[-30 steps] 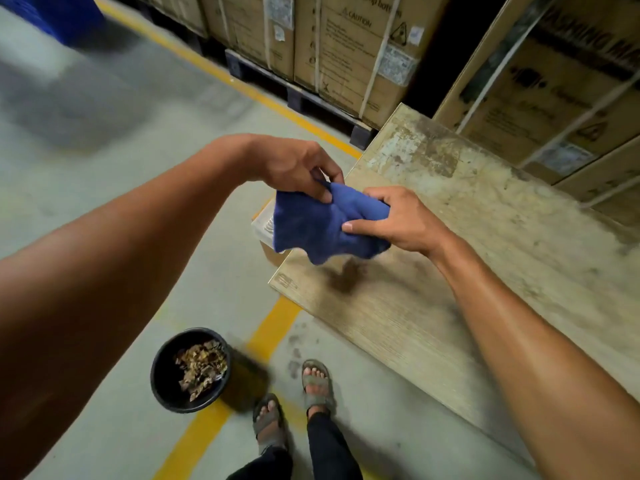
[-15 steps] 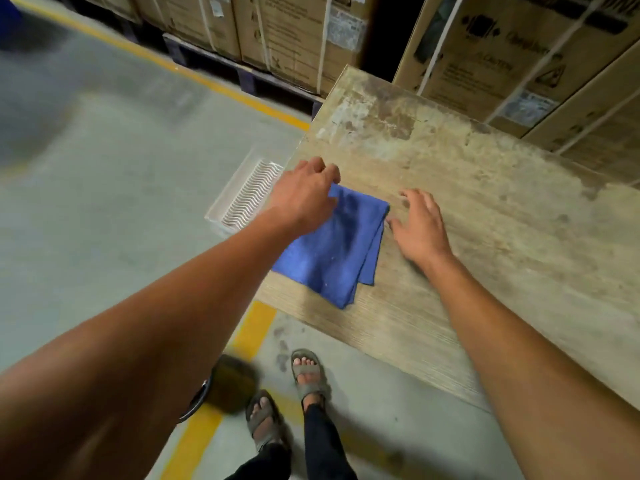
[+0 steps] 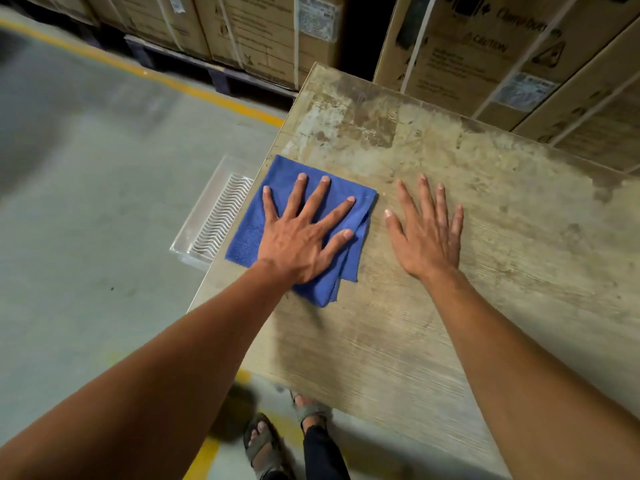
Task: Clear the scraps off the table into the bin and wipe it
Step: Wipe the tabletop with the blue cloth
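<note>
Warehouse: palletised cartons (image 3: 263, 32), floor lines (image 3: 145, 69).

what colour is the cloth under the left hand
The cloth is plain blue, seen best in the head view, the only one.

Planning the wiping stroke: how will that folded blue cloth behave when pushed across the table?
The blue cloth looks soft and floppy; its folded layers may bunch or unfold. The left hand, spread flat on it, should help it slide as one. The table looks rough, so probably some drag.

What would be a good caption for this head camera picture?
Left hand presses flat on a folded blue cloth on the worn table; right hand rests flat beside it.
</note>
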The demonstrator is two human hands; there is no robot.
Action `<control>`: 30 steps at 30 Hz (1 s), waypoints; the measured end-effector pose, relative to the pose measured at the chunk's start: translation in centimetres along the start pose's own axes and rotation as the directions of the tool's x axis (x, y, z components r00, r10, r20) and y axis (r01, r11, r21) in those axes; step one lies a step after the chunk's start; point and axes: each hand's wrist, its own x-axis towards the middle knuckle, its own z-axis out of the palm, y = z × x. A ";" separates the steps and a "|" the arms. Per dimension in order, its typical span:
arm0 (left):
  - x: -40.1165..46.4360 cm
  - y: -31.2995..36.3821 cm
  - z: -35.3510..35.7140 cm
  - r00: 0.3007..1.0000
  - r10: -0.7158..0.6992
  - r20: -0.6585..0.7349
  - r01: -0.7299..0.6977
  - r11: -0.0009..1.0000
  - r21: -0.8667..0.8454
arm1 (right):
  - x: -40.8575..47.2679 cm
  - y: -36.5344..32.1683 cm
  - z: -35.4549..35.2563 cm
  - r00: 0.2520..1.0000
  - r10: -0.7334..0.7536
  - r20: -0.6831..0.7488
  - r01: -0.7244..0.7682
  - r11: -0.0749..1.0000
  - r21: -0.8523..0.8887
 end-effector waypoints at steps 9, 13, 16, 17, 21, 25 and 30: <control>10.1 -1.0 -1.8 0.999 -0.044 -0.010 0.044 0.999 0.018 | 7.4 -0.9 -1.2 0.997 0.062 -0.053 -0.061 0.998 0.024; 15.7 -1.5 -2.6 0.998 -0.057 -0.028 0.057 0.998 0.008 | 9.6 -1.0 -1.4 0.994 0.077 -0.073 -0.076 0.997 0.018; 19.9 -1.8 -3.3 0.997 -0.074 -0.028 0.074 0.997 0.004 | 9.8 -0.9 -1.3 0.991 0.076 -0.106 -0.074 0.997 0.026; 21.2 -1.9 -3.6 0.997 -0.076 -0.026 0.076 0.997 0.007 | 9.8 -0.9 -1.3 0.990 0.073 -0.117 -0.070 0.997 0.027; 24.7 -2.4 -4.3 0.997 -0.073 -0.020 0.073 0.997 -0.001 | 9.7 -1.0 -1.4 0.982 0.099 -0.161 -0.090 0.994 0.064; 24.1 -2.7 -4.1 0.999 -0.042 -0.007 0.042 0.999 0.006 | 9.5 -1.2 -1.6 0.977 0.133 -0.166 -0.122 0.990 0.076; 15.9 -1.7 -2.6 0.996 -0.092 -0.007 0.092 0.996 -0.015 | 9.1 -1.4 -2.2 0.973 0.155 -0.170 -0.140 0.985 0.098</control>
